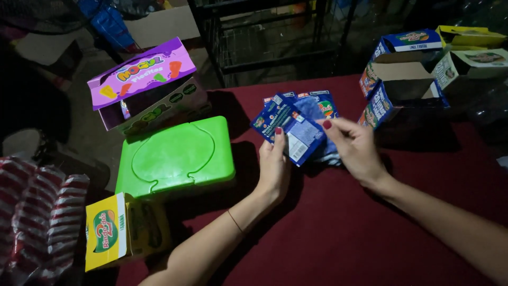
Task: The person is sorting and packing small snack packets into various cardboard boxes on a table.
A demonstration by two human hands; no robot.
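Both hands work over a desk (338,233) covered in dark red cloth, under dim light.

Left hand (273,168): raised at the wrist, thumb and fingers closed in a pinching grip on the lower edge of a small flat blue foil sachet (288,128). The sachet is tilted and held clear of the cloth.

Right hand (355,149): the grip is pressed together, thumb and forefinger pinching the right side of the same fan of blue sachets. Which sachet of the fan it holds cannot be told. Nails on both hands are painted red.

Further blue sachets (317,106) are fanned behind the front one, overlapping; some rest on the cloth just beyond the hands.

Surroundings:
- A bright green plastic box with a moulded flip lid (174,158) lies flat to the left of the left hand, near but apart from it.
- A purple and white cardboard carton (143,79), flap open, sits tilted behind the green box.
- A yellow cardboard carton (108,232) stands at the desk's near left corner, just in front of the green box.
- Red-and-white striped packets (37,212) lie at the far left edge of view.
- An open blue cardboard carton (399,79) stands at the far right, well apart from the right hand, with a yellow-and-white carton (471,50) beside it.
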